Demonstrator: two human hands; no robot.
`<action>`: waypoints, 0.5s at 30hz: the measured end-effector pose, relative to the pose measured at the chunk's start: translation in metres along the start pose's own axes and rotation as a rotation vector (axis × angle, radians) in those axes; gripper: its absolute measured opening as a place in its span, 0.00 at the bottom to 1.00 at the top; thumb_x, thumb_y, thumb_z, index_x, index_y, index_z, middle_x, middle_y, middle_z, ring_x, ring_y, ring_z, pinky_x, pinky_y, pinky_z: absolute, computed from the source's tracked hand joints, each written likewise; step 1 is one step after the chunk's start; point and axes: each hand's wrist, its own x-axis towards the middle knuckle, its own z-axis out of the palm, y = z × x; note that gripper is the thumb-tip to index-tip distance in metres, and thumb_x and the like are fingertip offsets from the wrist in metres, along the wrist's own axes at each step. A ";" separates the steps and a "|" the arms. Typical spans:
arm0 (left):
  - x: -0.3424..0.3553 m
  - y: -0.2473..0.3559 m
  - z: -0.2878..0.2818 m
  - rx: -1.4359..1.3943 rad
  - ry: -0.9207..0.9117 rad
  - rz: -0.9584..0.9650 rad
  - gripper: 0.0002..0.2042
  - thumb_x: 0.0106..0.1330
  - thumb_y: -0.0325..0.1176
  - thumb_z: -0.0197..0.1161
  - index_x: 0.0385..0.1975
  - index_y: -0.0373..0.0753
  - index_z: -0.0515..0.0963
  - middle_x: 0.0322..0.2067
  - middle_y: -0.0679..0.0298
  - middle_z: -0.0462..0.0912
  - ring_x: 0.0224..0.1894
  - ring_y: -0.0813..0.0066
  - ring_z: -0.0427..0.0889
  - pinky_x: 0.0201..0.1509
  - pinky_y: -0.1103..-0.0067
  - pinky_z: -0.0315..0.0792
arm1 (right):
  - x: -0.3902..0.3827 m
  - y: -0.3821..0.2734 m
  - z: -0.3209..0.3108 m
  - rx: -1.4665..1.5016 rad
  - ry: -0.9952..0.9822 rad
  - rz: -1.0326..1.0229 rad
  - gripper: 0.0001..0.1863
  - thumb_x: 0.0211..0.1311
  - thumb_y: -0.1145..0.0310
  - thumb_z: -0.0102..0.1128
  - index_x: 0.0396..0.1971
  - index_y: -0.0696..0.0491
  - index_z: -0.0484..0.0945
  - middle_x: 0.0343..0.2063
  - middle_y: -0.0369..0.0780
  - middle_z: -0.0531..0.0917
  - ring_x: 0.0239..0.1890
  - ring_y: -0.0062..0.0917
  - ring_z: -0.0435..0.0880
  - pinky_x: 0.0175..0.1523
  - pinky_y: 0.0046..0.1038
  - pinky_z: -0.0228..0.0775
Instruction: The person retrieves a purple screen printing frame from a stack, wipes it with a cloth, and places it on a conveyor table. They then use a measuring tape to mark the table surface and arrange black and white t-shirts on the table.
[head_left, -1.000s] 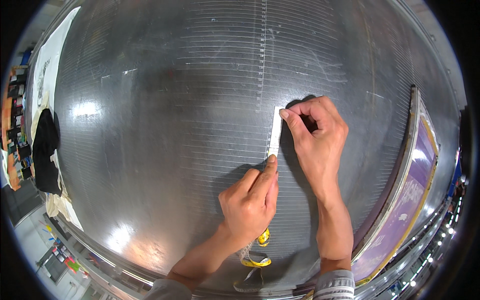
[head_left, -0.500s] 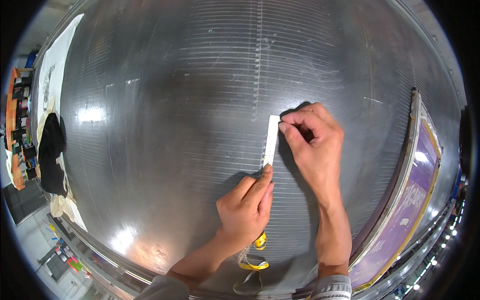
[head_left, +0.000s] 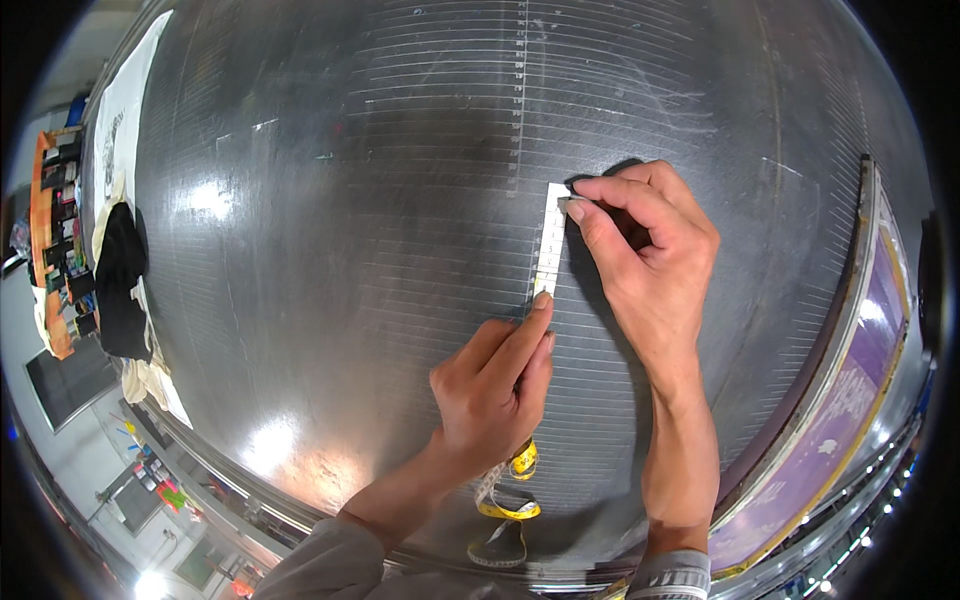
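A white measuring-tape strip [head_left: 550, 240] lies lengthwise on the dark table with printed ruled lines [head_left: 350, 220]. My left hand [head_left: 490, 385] is closed on the tape, its index finger pressing the near end of the straight stretch. My right hand [head_left: 655, 255] pinches at the top end of the strip with thumb and index finger, the other fingers curled. Loose loops of the tape, yellow on one face [head_left: 522, 512], hang below my left hand toward the front edge.
At the left edge lie a white printed sheet [head_left: 122, 120], black cloth [head_left: 120, 270] and cream cloth [head_left: 150, 385]. An orange shelf of dark containers [head_left: 55, 340] stands beyond. A framed purple screen [head_left: 830, 440] lies along the right side.
The whole scene has shifted in view, the table and both hands sitting higher in the picture than half a second ago. Both hands keep their places on the tape.
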 end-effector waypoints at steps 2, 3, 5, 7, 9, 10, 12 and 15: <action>0.000 0.000 0.000 0.011 0.000 -0.001 0.18 0.56 0.21 0.66 0.48 0.35 0.80 0.21 0.67 0.74 0.15 0.80 0.71 0.16 0.81 0.64 | 0.000 0.000 0.002 -0.073 -0.002 -0.026 0.06 0.49 0.79 0.67 0.29 0.57 0.83 0.26 0.38 0.79 0.24 0.21 0.78 0.26 0.21 0.69; -0.001 -0.001 0.000 0.016 0.000 -0.001 0.18 0.55 0.21 0.66 0.48 0.35 0.80 0.21 0.67 0.74 0.15 0.80 0.71 0.16 0.81 0.64 | 0.000 0.000 0.003 -0.111 -0.003 -0.040 0.06 0.49 0.79 0.67 0.29 0.57 0.83 0.26 0.37 0.79 0.23 0.21 0.78 0.26 0.22 0.69; 0.000 0.003 -0.003 0.018 -0.038 -0.034 0.18 0.56 0.19 0.64 0.48 0.35 0.80 0.23 0.65 0.76 0.18 0.80 0.73 0.19 0.81 0.66 | -0.001 -0.001 0.003 -0.151 0.002 -0.054 0.06 0.49 0.79 0.67 0.29 0.57 0.83 0.26 0.37 0.79 0.23 0.21 0.78 0.26 0.22 0.69; 0.000 0.005 -0.005 0.018 -0.061 -0.060 0.18 0.56 0.18 0.64 0.48 0.35 0.80 0.25 0.64 0.77 0.19 0.79 0.74 0.21 0.81 0.67 | -0.002 -0.002 0.004 -0.169 0.002 -0.043 0.06 0.49 0.79 0.67 0.29 0.57 0.83 0.26 0.38 0.78 0.24 0.22 0.78 0.27 0.23 0.69; 0.001 0.006 -0.005 0.017 -0.067 -0.077 0.18 0.56 0.18 0.64 0.48 0.36 0.80 0.24 0.64 0.77 0.19 0.78 0.74 0.21 0.81 0.67 | -0.002 -0.004 0.005 -0.165 -0.005 -0.008 0.06 0.49 0.79 0.67 0.30 0.57 0.83 0.27 0.38 0.78 0.24 0.22 0.78 0.27 0.23 0.69; 0.001 0.006 -0.006 0.017 -0.068 -0.079 0.18 0.56 0.18 0.64 0.47 0.36 0.81 0.24 0.64 0.77 0.19 0.78 0.74 0.21 0.81 0.67 | -0.002 -0.004 0.005 -0.166 -0.005 -0.008 0.06 0.49 0.79 0.67 0.30 0.57 0.83 0.27 0.38 0.78 0.25 0.23 0.78 0.27 0.23 0.69; 0.003 0.008 -0.006 0.015 -0.072 -0.081 0.17 0.55 0.19 0.65 0.47 0.36 0.81 0.24 0.64 0.77 0.19 0.78 0.74 0.21 0.80 0.67 | -0.002 -0.003 0.004 -0.169 -0.003 -0.007 0.07 0.49 0.79 0.67 0.30 0.57 0.83 0.27 0.38 0.78 0.25 0.23 0.78 0.27 0.23 0.69; 0.001 0.006 -0.005 -0.016 -0.091 -0.045 0.17 0.53 0.19 0.66 0.45 0.37 0.82 0.24 0.65 0.76 0.19 0.78 0.74 0.21 0.80 0.67 | -0.003 -0.002 0.005 -0.167 0.010 -0.035 0.07 0.49 0.79 0.68 0.30 0.57 0.83 0.27 0.38 0.78 0.25 0.22 0.78 0.28 0.23 0.69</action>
